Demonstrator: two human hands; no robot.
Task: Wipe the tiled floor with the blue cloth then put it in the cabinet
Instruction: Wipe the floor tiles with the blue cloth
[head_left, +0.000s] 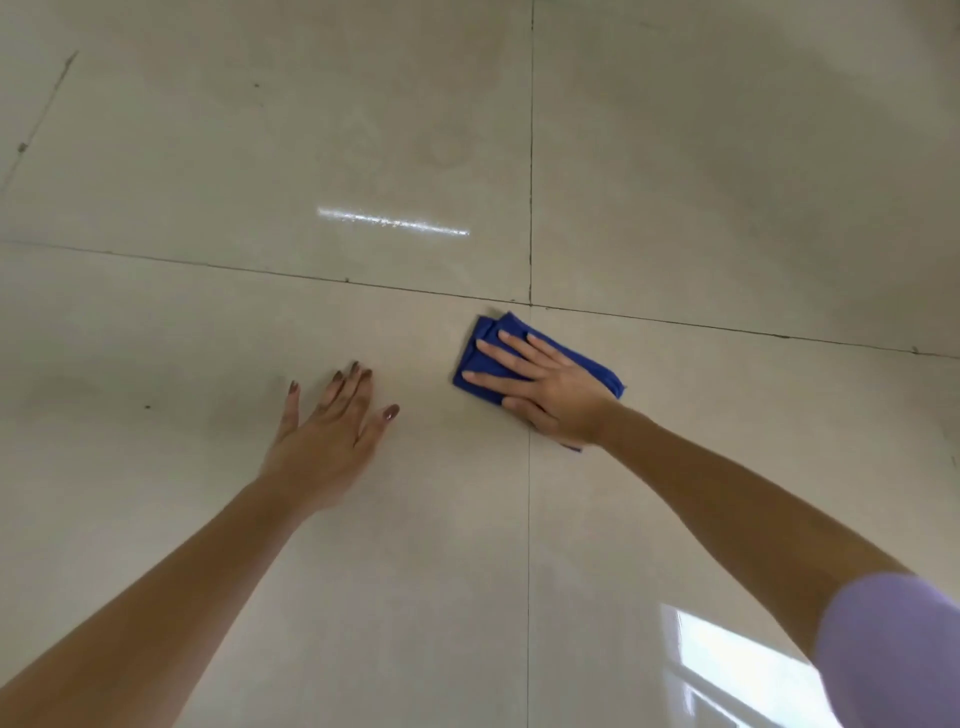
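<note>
A folded blue cloth (587, 364) lies flat on the glossy beige tiled floor (363, 156), just below the crossing of two dark grout lines. My right hand (540, 389) presses down on it with straight, spread fingers, covering most of its middle. My left hand (332, 426) rests flat on the bare tile to the left of the cloth, fingers straight and apart, holding nothing. No cabinet is in view.
Grout lines (531, 208) divide the floor into large tiles. A bright streak of reflected light (392, 222) lies on the far tile and a window reflection (737, 670) at the lower right. A few small dark specks dot the floor.
</note>
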